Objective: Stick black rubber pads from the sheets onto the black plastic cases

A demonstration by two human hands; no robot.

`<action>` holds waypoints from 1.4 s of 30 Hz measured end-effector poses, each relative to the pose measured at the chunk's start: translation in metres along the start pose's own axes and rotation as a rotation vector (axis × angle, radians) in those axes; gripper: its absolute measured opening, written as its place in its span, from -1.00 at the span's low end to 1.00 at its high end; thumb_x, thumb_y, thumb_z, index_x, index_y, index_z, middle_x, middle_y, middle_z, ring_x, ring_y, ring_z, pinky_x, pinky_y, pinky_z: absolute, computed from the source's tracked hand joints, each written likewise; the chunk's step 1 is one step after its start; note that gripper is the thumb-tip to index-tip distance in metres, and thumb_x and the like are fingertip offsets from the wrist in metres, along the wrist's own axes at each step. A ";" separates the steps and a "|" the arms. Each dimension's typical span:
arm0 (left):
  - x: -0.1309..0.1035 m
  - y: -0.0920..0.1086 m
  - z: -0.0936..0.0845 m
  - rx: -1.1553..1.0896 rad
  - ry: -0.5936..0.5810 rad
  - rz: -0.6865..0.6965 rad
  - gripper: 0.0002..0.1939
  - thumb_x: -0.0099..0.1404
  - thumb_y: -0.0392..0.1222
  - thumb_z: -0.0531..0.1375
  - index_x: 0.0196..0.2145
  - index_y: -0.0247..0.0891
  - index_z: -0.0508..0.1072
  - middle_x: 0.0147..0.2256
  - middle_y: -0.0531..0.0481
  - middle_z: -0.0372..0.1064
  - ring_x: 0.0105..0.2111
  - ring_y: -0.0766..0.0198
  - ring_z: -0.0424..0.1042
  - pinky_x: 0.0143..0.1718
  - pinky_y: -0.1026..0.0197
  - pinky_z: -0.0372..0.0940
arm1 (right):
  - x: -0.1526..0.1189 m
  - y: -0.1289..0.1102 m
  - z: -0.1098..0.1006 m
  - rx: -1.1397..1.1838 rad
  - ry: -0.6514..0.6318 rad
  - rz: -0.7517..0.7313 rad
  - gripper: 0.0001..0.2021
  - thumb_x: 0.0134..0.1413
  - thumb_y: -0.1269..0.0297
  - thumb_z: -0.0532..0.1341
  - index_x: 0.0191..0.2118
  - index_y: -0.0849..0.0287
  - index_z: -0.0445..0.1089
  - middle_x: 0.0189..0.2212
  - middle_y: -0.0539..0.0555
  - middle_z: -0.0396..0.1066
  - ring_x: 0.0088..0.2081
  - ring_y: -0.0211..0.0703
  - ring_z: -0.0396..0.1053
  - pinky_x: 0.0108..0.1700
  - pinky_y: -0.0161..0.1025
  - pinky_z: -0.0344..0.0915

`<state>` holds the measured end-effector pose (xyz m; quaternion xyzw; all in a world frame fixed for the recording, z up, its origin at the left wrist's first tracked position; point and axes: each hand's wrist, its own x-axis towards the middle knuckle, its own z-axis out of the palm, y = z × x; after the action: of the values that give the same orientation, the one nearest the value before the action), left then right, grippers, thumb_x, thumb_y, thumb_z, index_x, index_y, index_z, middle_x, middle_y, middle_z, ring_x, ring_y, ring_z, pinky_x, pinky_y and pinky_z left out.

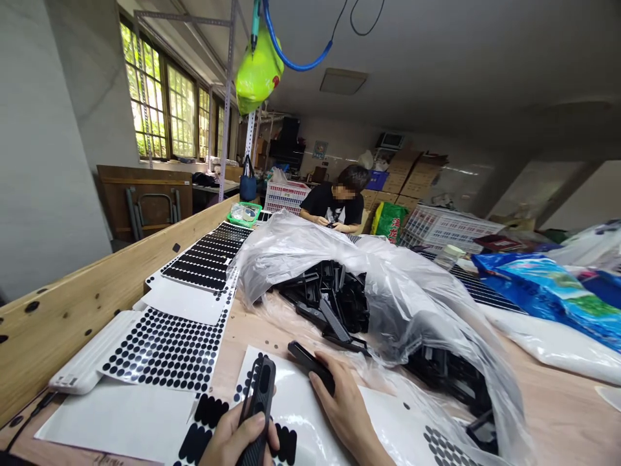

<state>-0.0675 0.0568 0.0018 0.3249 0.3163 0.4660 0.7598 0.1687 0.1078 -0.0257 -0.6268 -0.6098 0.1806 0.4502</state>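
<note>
My left hand [242,430] is closed around a long black plastic part [264,388] with a slot near its top end, held tilted upright. To its right, my right hand [347,401] grips another narrow black plastic part [310,366], its far end pointing up and left. Both hands are above a white sticker sheet [310,433] carrying black oval and round stickers. Just beyond, a clear plastic bag [402,278] lies open with many similar black plastic parts [334,298] spilling out. My right fingers partly hide the piece they hold.
Sheets of black round stickers [165,346] lie at the left, beside a white device [94,353] and a wooden board edge [121,272]. A green basket [244,213] stands farther back. Across the table sits another person [334,207]. A blue bag [548,285] lies at the right.
</note>
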 end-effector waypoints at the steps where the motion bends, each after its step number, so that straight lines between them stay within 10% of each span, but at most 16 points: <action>1: -0.001 0.001 0.001 0.004 0.004 0.001 -0.40 0.13 0.24 0.44 -0.14 -0.35 0.55 -0.41 -0.01 0.48 -0.63 0.37 0.35 -0.40 0.16 0.36 | 0.001 -0.002 -0.002 0.025 -0.002 0.011 -0.60 0.12 0.01 0.25 -0.03 0.15 0.55 -0.03 0.27 0.60 0.06 0.27 0.51 0.14 0.19 0.37; 9: -0.009 0.015 0.003 -0.057 0.062 -0.037 -0.61 0.28 0.08 0.37 -0.24 -0.37 0.53 -0.41 -0.07 0.49 -0.40 0.22 0.52 -0.21 0.18 0.40 | -0.001 -0.022 -0.023 0.341 0.029 0.249 -0.54 0.15 -0.23 0.23 -0.15 0.10 0.36 -0.15 0.22 0.59 -0.11 0.09 0.52 0.06 0.07 0.40; 16: -0.005 0.016 0.006 -0.201 0.084 -0.065 -0.53 0.37 -0.14 0.30 0.17 -0.36 0.43 -0.27 -0.05 0.48 -0.33 0.19 0.55 -0.19 0.09 0.50 | -0.031 -0.086 -0.036 0.664 -0.375 0.579 -0.60 0.21 -0.13 0.23 -0.08 0.09 0.46 -0.09 0.22 0.64 -0.24 -0.01 0.56 -0.34 -0.14 0.53; 26: -0.004 0.006 0.002 -0.208 -0.030 -0.071 -0.68 0.36 -0.05 0.34 -0.12 -0.41 0.58 -0.37 -0.06 0.51 -0.39 0.26 0.52 -0.25 0.20 0.46 | -0.050 -0.114 -0.035 0.621 -0.651 0.613 -0.33 -0.03 -0.02 0.49 0.19 -0.09 0.30 -0.08 0.08 0.59 -0.24 -0.09 0.61 -0.25 -0.21 0.52; 32: -0.005 0.003 0.001 -0.110 -0.113 -0.044 -0.33 0.28 0.36 0.28 -0.12 -0.42 0.60 -0.34 -0.13 0.54 -0.40 0.25 0.52 -0.37 0.28 0.38 | -0.047 -0.124 -0.006 0.572 -0.576 0.488 -0.19 -0.04 -0.03 0.49 0.28 -0.10 0.15 -0.17 -0.02 0.46 -0.32 -0.18 0.51 -0.33 -0.22 0.52; 42: -0.007 0.014 -0.001 -0.183 0.070 -0.020 -0.55 0.18 0.09 0.45 -0.21 -0.39 0.55 -0.41 -0.05 0.50 -0.46 0.30 0.49 -0.38 0.29 0.43 | -0.023 -0.100 -0.014 -0.057 -0.412 -0.058 -0.63 0.31 -0.07 0.22 -0.29 0.14 0.54 -0.46 0.08 0.54 -0.46 -0.12 0.47 -0.45 -0.22 0.37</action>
<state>-0.0774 0.0557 0.0134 0.2347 0.3020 0.4963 0.7793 0.1147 0.0671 0.0529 -0.5712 -0.7116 0.2748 0.3030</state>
